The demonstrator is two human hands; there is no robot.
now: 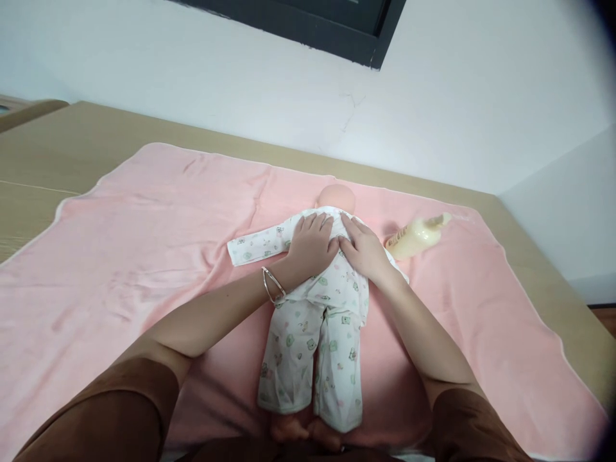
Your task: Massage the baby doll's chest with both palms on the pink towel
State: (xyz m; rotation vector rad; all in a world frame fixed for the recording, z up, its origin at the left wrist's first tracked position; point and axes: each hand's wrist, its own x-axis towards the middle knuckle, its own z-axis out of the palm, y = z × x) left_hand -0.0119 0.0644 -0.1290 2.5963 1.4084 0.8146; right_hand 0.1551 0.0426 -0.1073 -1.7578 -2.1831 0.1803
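Note:
A baby doll (335, 199) in a white patterned top (332, 289) and matching trousers (293, 353) lies face down, its head away from me and its feet close to my body. My left hand (312, 244) rests flat on the left side of the doll's upper back, fingers stretched out. On the right side of the back lies my right hand (366, 247), also flat with its fingers apart. The thumbs come close together near the middle of the back. One sleeve of the top reaches out to the left; the other is partly hidden behind my right arm.
A pink blanket (158, 237) with slight creases lies under the doll on a wooden table (120, 128). To the right of the doll, a pale yellow pump bottle (416, 237) lies on its side. Behind the table stands a white wall (264, 96) with a dark frame (327, 32).

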